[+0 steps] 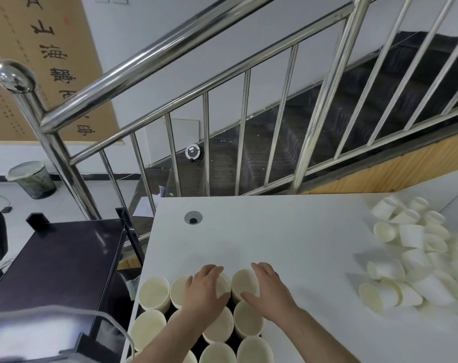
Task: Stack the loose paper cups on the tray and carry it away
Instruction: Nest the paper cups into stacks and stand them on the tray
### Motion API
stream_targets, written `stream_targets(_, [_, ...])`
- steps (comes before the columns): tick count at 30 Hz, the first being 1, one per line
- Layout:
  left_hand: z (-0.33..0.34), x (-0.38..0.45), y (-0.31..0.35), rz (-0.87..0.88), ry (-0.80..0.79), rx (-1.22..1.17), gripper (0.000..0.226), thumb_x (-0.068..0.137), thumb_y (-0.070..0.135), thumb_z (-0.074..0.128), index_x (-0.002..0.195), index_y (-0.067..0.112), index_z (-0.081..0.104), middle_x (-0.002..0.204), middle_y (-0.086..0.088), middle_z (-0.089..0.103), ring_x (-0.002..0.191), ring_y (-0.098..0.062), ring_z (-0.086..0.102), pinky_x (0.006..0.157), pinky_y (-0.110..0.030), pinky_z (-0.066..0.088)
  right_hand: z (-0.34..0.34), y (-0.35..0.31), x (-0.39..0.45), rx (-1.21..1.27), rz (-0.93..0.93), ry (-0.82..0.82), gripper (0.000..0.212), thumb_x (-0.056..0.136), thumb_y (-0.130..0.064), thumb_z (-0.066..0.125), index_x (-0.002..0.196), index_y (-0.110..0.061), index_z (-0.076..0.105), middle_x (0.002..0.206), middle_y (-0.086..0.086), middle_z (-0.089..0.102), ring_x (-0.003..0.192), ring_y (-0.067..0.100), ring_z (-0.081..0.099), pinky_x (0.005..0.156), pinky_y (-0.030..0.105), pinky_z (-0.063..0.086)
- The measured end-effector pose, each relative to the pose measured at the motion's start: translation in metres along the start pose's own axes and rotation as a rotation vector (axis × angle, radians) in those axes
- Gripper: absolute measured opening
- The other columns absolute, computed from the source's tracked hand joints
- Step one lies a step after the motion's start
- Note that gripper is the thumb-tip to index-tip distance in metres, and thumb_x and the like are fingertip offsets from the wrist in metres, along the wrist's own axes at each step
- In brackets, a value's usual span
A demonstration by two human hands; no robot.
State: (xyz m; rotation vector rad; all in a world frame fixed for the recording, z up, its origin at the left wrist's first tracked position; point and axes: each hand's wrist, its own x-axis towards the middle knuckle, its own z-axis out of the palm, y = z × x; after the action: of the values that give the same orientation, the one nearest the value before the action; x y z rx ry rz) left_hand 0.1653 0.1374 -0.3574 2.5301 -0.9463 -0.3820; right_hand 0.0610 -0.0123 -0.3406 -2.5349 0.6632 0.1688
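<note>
Both hands — left hand (205, 286), right hand (268, 286) — grasp upright cups (154, 292) on the dark tray (230, 305).

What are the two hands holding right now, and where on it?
Each hand grips an upright cup at its rim: left hand on one, right hand on another.

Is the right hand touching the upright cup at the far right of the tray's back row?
Touching. The head view shows the right hand with fingers lying over the rim of that cup and thumb against its near side.
</note>
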Motion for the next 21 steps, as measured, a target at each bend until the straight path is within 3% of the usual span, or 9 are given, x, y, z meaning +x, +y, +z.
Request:
stream_targets(8, [-0.003, -0.01, 0.076, 0.111, 0.093, -0.088, 0.06, 0.084, 0.033, 0.06, 0.139, 0.027, 0.038, 0.138, 0.01, 0.039, 0.124, -0.011, 0.045, 0.106, -0.029, 0.033, -0.056, 0.043, -0.048, -0.005, -0.054, 0.149, 0.064, 0.095, -0.037, 0.055, 0.149, -0.022, 0.026, 0.157, -0.005, 0.012, 0.142, 0.012, 0.024, 0.106, 0.027, 0.038])
stream_targets(21, [0.08, -0.043, 0.271, 0.307, 0.056, -0.135, 0.059, 0.085, 0.032, 0.059, 0.139, 0.031, 0.036, 0.136, 0.014, 0.036, 0.123, -0.006, 0.043, 0.105, -0.024, 0.034, -0.145, 0.212, -0.171, -0.063, 0.105, 0.317, 0.06, 0.094, -0.033, 0.056, 0.148, -0.024, 0.029, 0.154, -0.006, 0.015, 0.141, 0.011, 0.026, 0.102, 0.025, 0.04])
